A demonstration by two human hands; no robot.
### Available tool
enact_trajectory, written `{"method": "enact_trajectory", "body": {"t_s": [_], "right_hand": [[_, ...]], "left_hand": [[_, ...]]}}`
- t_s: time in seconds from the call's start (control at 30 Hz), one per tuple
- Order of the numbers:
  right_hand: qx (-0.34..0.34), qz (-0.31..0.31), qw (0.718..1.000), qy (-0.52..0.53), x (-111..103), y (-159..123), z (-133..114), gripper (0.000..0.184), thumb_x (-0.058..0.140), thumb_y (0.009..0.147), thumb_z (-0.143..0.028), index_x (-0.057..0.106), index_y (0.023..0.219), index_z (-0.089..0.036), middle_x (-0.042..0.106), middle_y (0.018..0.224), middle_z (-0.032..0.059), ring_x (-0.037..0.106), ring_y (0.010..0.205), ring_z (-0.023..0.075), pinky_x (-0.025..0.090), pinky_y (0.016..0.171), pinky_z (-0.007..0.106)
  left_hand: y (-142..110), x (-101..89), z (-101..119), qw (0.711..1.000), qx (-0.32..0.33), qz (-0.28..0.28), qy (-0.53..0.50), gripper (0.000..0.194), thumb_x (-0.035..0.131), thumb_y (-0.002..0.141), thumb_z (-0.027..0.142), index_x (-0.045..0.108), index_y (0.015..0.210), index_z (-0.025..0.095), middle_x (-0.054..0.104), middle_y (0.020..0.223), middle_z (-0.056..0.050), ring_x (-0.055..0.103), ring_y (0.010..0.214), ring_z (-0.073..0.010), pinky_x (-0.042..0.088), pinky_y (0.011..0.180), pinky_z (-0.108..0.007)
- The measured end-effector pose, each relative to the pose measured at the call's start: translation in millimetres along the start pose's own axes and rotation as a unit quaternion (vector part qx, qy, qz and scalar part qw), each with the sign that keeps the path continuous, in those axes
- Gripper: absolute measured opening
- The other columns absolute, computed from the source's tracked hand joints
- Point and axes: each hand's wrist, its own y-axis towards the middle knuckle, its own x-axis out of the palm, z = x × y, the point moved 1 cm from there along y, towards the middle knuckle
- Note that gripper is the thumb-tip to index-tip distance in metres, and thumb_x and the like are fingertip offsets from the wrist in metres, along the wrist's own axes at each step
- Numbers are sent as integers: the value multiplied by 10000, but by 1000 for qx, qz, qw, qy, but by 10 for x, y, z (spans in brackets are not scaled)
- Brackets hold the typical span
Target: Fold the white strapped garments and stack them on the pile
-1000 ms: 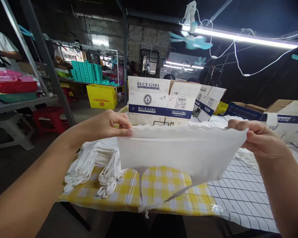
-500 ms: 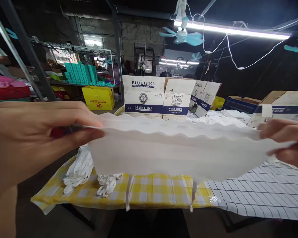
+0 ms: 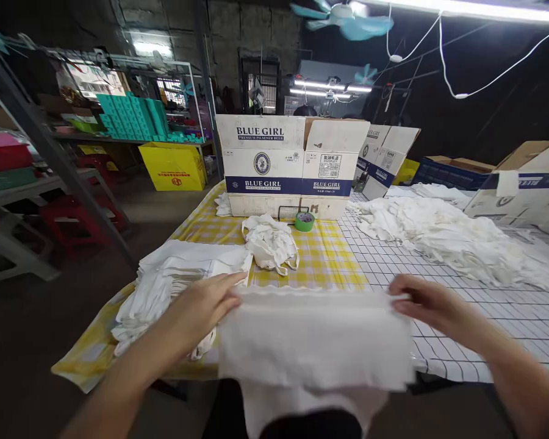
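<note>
A white cloth bag (image 3: 311, 338) is stretched flat between my two hands at the table's near edge, its lower part hanging over the edge. My left hand (image 3: 208, 305) pinches its top left corner. My right hand (image 3: 427, 303) pinches the top right corner. Both hands are closed on the fabric. Just left of my left hand lies a stack of folded white bags (image 3: 174, 277) with their handles dangling toward the front.
A yellow checked cloth (image 3: 322, 259) and a white grid cloth (image 3: 498, 323) cover the table. A crumpled white bag (image 3: 269, 241), green tape roll (image 3: 304, 221), Blue Girl cartons (image 3: 293, 164) and a large heap of white bags (image 3: 457, 238) lie beyond. Shelves and red stools stand left.
The bag came down from chest height, where it was held up and stretched wide, to the table's front edge. My hands moved closer together and the view tilted downward.
</note>
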Motion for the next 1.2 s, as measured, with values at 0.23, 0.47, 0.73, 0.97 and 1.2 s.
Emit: {"method": "enact_trajectory", "body": {"t_s": [0.23,0.47,0.73,0.97,1.2], "right_hand": [[123,31,974,-190,869,851,1299,183,515,729,-251,608,875,-192,547,636,-3,492,609,155,365,581,275],[148,39,965,-211,824,1103,1692,115,506,707,-279,588,696,-200,587,639,-1,521,615,158,356,557,251],[135,118,942,-285,794,1142,1763,272,480,786,-335,587,998,-203,611,924,71,567,856,236,432,708,330],[30,61,904,-423,1308,792,1689,525,308,916,-419,183,1414,-310,244,1468,11,221,1332,243,218,1050,473],[53,16,919,-390,1194,680,1739,531,285,922,-419,112,1419,-344,106,1496,-26,93,1367,223,117,1080,488]], "left_hand": [[875,1466,-745,995,-68,-48,-49,179,511,730,170,446,564,179,453,579,3,513,644,-174,370,595,-262],[1165,1695,-936,993,-101,-54,-16,192,538,692,97,511,869,164,540,945,-69,525,927,-216,399,836,-329],[1108,1851,-874,987,-132,44,83,495,580,757,175,410,1221,158,442,1197,-129,459,1124,-259,372,954,-397],[564,2120,-446,985,33,-40,163,596,449,859,402,226,1394,264,177,1484,-74,145,1354,-277,203,1072,-500],[565,1972,-524,983,5,-84,165,584,392,865,491,250,1392,283,161,1489,-65,127,1356,-299,231,1056,-505]]}}
